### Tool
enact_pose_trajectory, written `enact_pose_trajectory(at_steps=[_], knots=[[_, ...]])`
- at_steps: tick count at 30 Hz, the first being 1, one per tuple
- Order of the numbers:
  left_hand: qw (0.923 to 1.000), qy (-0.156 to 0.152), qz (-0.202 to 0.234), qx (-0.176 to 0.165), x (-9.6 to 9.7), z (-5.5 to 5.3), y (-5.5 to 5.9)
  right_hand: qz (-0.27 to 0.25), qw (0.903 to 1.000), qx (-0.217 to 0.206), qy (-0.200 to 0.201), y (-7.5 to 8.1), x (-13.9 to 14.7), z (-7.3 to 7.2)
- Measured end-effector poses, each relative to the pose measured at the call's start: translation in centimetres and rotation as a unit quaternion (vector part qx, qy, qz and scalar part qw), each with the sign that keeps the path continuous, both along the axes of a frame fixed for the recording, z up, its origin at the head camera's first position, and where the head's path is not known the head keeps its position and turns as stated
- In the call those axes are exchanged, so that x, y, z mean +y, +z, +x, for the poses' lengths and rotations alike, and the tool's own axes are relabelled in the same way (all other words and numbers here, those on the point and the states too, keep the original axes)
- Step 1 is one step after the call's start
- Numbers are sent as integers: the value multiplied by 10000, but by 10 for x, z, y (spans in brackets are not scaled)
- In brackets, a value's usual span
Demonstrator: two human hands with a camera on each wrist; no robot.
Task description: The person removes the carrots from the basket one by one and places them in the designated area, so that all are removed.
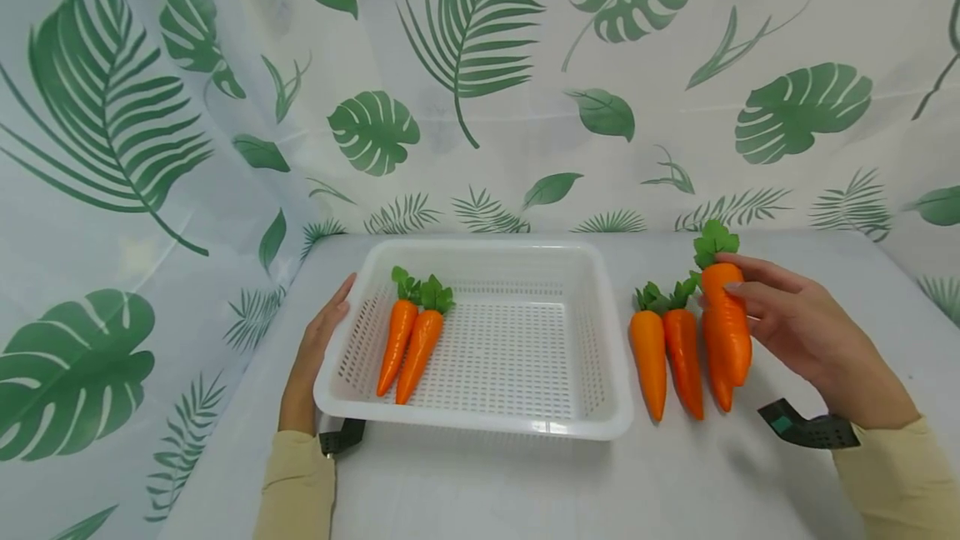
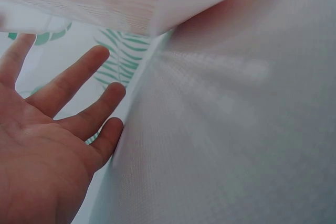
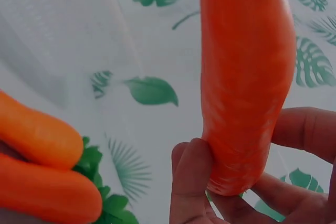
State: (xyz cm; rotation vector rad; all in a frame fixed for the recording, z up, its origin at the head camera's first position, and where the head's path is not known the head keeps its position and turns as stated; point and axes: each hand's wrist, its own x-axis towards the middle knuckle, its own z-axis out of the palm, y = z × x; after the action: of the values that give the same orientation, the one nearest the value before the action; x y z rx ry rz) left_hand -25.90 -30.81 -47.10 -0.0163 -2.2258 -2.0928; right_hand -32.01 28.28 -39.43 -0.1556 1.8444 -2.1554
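Note:
My right hand grips an orange carrot with green leaves near its leafy end, lifted above the table on the right. In the right wrist view, fingers and thumb close around that carrot's thick end. Partly behind it lies another carrot. Two more carrots, one lighter and one darker, lie side by side to its left. My left hand is at the left side of a white basket, fingers extended. Inside the basket, two carrots lie side by side at the left.
A white cloth-covered table lies under everything. Behind it hangs a white curtain printed with green leaves. The basket's right wall stands close to the loose carrots.

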Motion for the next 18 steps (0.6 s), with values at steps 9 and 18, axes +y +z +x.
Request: enact_pose_trajectory(at_steps=[9,18], knots=[[10000,-62,-9,29,-1,0,-3,268,9996,-41,2,-5,21,-8],[9999,-119,93,23,0,0,0,505,9984,33,-254,-12,45,-11]])
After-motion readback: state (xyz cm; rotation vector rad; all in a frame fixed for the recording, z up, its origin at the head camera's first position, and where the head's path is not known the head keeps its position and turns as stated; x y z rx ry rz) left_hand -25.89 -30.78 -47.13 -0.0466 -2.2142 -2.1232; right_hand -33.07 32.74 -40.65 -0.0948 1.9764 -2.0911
